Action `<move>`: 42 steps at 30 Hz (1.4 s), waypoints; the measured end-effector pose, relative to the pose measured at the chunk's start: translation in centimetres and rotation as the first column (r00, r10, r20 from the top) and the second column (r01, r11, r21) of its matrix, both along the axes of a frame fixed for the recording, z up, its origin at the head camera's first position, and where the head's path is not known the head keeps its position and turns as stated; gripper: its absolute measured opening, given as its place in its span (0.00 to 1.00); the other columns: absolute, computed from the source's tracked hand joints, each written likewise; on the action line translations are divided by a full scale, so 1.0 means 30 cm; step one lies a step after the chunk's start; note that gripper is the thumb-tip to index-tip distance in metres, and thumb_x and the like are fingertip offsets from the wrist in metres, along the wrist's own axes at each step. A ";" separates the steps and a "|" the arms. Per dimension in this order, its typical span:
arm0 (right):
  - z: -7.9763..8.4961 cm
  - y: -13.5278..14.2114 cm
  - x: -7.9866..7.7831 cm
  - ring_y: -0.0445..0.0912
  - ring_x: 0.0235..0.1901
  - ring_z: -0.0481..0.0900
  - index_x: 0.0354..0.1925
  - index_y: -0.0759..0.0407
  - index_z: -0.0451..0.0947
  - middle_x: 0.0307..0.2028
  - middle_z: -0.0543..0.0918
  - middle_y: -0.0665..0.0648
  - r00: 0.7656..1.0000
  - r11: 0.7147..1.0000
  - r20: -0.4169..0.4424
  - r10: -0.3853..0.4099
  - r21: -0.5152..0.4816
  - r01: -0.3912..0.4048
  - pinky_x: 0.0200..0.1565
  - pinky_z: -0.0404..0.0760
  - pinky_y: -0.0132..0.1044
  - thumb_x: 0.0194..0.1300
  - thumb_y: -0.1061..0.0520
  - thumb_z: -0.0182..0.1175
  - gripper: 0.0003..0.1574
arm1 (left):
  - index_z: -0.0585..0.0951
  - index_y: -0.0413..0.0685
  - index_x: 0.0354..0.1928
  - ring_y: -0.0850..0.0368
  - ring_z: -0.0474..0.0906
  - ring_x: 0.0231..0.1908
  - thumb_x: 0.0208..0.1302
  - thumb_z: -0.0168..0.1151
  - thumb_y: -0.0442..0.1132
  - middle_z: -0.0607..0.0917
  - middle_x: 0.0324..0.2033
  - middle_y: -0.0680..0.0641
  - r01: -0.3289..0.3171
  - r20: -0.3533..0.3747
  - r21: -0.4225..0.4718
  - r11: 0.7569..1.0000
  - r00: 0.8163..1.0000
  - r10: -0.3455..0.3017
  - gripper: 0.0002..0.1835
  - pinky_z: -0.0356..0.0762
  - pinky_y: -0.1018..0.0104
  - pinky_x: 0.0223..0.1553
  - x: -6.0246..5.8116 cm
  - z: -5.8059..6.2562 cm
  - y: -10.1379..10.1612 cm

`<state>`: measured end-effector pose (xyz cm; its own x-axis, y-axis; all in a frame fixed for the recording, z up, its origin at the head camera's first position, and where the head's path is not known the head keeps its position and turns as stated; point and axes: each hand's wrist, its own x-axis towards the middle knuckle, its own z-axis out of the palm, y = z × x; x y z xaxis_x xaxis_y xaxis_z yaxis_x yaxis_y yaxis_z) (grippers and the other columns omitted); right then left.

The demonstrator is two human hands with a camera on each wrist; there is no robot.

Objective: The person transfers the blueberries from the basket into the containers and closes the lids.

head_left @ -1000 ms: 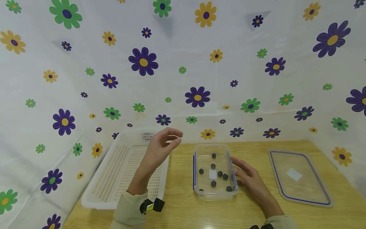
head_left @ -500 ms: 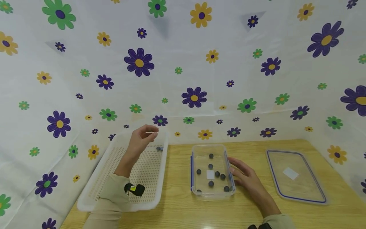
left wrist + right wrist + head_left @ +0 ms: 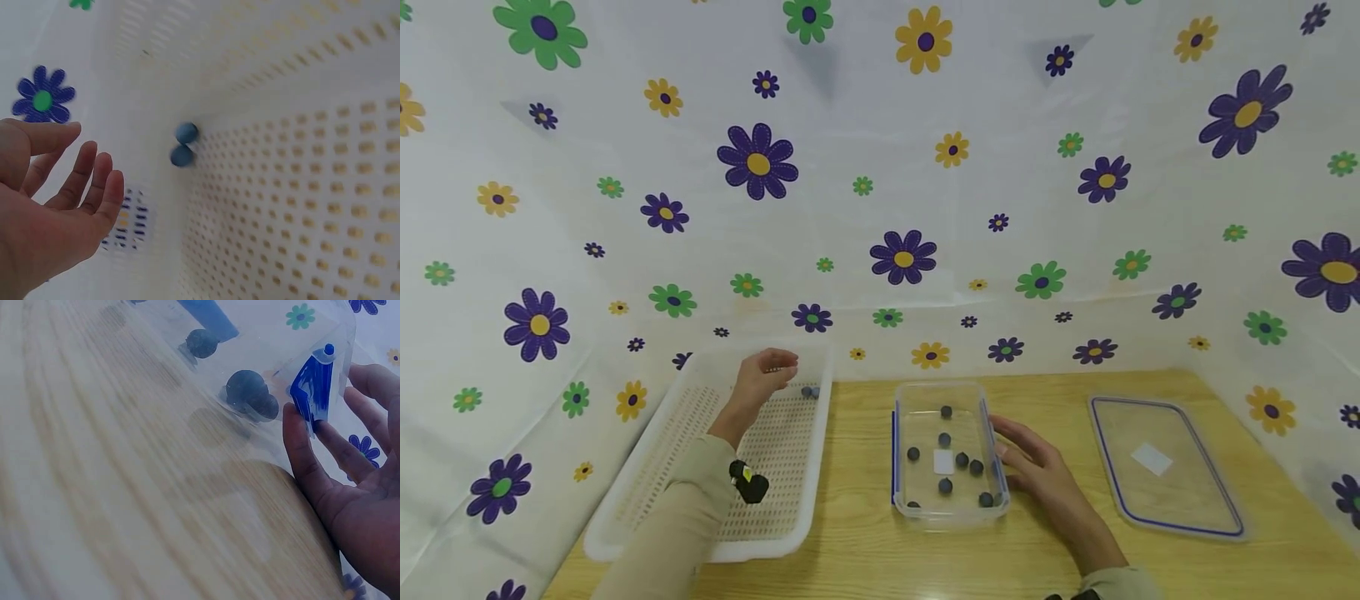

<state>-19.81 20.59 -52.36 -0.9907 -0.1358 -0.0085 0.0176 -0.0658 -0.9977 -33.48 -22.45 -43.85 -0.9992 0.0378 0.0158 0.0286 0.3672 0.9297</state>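
My left hand (image 3: 758,385) hovers over the back part of a white perforated plastic basket (image 3: 805,508), with nothing between its loosely bent fingers. Two blueberries (image 3: 185,144) lie touching each other at the basket's far end, apart from that hand. My right hand (image 3: 1037,467) rests against the right side of a clear lidless food container (image 3: 953,510), its fingers touching the wall near a blue side clip (image 3: 312,384). Several dark blueberries (image 3: 945,485) are scattered over the container's floor, around a white square patch.
A clear lid (image 3: 1165,500) with a blue seal lies flat on the wooden table (image 3: 865,550), right of the container. Behind the table hangs a white flower-patterned sheet (image 3: 835,208). The basket's raised rim stands between my left hand and the container.
My left hand has moved left from the basket's right rim to above its interior, then slightly down. The two blueberries in the basket have come into sight. My right hand stays at the container.
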 end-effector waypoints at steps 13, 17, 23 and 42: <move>-0.002 0.002 -0.004 0.59 0.63 0.76 0.76 0.55 0.65 0.76 0.62 0.61 1.000 1.000 -0.022 0.019 -0.017 -0.019 0.52 0.84 0.51 0.78 0.52 0.57 0.32 | 0.77 0.32 0.60 0.33 0.76 0.59 0.71 0.61 0.32 0.79 0.58 0.30 0.086 0.058 -0.208 0.974 0.995 -0.075 0.19 0.78 0.43 0.56 -0.041 -0.133 -0.036; -0.003 0.004 -0.011 0.59 0.63 0.75 0.75 0.55 0.65 0.76 0.63 0.60 0.999 0.999 -0.041 0.032 -0.028 -0.033 0.51 0.84 0.52 0.79 0.53 0.56 0.32 | 0.78 0.34 0.61 0.34 0.77 0.57 0.72 0.62 0.35 0.80 0.57 0.31 0.095 0.090 -0.248 0.964 0.993 -0.074 0.19 0.79 0.43 0.53 -0.046 -0.144 -0.029; -0.011 0.007 -0.003 0.59 0.63 0.75 0.76 0.56 0.64 0.76 0.62 0.60 0.999 0.999 -0.026 0.028 -0.022 -0.028 0.52 0.84 0.52 0.79 0.53 0.56 0.32 | 0.81 0.34 0.55 0.40 0.79 0.51 0.67 0.66 0.31 0.83 0.51 0.33 0.082 0.109 -0.225 0.971 0.992 -0.059 0.16 0.79 0.51 0.47 -0.060 -0.161 -0.016; -0.006 0.009 -0.003 0.58 0.62 0.77 0.75 0.55 0.66 0.75 0.64 0.61 1.000 0.999 -0.020 0.013 -0.035 -0.014 0.51 0.85 0.52 0.78 0.53 0.57 0.32 | 0.83 0.35 0.47 0.37 0.79 0.52 0.65 0.67 0.32 0.84 0.49 0.32 0.006 0.105 -0.337 0.941 0.994 0.031 0.11 0.78 0.46 0.51 -0.063 -0.150 0.020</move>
<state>-19.90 20.86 -52.56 -0.9887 -0.1493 0.0162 -0.0010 -0.1008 -0.9949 -35.36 -21.86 -48.36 -0.9947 0.0101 -0.1024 -0.0704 0.6588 0.7490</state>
